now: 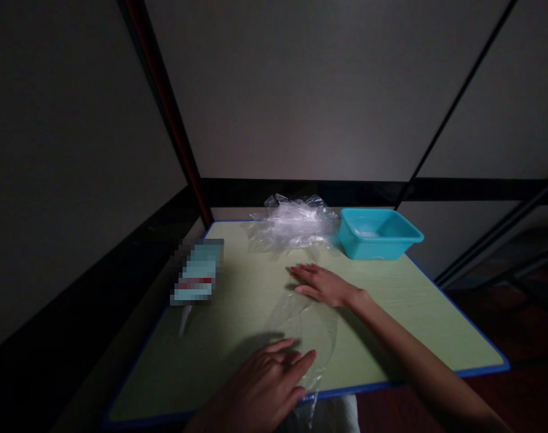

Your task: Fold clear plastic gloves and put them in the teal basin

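A clear plastic bag [296, 325] lies flat on the light green table, and one corner hangs over the front edge. My left hand [274, 376] rests over the near part of the bag, its fingers spread apart and holding nothing. At the bag's far end is my right hand [325, 284], palm down with the fingers stretched to the left. Whether its fingertips touch the bag or the tabletop, I cannot tell.
A heap of crumpled clear plastic bags [296, 222] lies at the back of the table [237, 276]. Right of it stands a turquoise basin [379, 240] with something whitish inside. At the left edge is a phone-like screen [199, 270], blurred out. A wall rises behind.
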Demonstrator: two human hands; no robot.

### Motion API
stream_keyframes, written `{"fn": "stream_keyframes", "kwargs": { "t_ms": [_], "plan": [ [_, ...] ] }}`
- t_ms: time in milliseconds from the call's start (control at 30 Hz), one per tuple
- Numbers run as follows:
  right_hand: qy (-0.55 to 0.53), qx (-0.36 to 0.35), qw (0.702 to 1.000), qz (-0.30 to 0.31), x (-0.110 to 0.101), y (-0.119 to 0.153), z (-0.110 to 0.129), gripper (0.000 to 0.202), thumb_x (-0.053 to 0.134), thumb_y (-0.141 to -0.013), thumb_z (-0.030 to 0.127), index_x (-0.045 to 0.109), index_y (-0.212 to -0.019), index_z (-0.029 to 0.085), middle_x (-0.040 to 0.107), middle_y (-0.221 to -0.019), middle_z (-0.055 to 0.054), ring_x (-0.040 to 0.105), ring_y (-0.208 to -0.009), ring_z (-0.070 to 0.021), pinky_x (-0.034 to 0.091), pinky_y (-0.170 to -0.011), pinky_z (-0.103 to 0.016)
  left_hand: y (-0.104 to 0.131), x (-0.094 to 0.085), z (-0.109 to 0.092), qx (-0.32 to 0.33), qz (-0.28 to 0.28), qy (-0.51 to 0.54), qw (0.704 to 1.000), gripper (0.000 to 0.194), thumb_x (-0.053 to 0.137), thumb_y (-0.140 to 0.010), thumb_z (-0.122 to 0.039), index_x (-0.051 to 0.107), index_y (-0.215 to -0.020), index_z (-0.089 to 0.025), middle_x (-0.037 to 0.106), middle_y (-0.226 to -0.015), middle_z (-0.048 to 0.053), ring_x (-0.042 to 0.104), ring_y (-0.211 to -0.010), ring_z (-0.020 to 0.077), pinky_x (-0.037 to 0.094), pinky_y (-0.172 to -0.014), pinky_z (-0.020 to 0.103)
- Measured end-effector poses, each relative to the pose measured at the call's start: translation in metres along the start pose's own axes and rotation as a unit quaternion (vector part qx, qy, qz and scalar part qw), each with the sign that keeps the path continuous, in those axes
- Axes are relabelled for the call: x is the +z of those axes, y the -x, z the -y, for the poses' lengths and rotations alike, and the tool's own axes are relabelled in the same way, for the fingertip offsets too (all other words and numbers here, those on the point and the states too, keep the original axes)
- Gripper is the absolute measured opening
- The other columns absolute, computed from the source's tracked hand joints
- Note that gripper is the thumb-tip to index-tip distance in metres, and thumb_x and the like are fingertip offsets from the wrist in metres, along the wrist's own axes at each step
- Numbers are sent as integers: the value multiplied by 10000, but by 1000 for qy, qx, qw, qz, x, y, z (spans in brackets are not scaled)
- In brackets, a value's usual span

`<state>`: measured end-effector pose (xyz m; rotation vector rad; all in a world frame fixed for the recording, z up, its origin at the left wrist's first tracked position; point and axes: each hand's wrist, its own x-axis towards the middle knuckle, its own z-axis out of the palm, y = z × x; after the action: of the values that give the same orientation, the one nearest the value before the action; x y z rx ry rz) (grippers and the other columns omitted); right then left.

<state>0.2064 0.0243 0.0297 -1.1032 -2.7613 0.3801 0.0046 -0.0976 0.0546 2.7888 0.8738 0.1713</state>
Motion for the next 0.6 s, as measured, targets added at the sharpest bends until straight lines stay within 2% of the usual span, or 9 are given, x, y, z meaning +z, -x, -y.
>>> {"fn": "stream_keyframes", "kwargs": {
  "t_ms": [267,600],
  "plan": [
    [-14,-69,997,28,1,-22,5,570,264,-879,471,294,-1312,101,354,-1333,-113,264,-1241,-246,238,-1010,-372,-3,9,-2,28,-55,-12,998,374,419,-853,-303,409,-1215,-211,620,-1028,38,548,-982,162,427,-824,267],
    [-29,-148,988,31,2,-42,16,421,309,-892,394,401,-1244,182,402,-1311,-33,226,-1261,-200,214,-1024,-364,-15,11,-9,38,-23,22,999,441,434,-852,-296,328,-1273,-215,585,-1108,50,460,-1111,178,404,-877,293]
  ]
}}
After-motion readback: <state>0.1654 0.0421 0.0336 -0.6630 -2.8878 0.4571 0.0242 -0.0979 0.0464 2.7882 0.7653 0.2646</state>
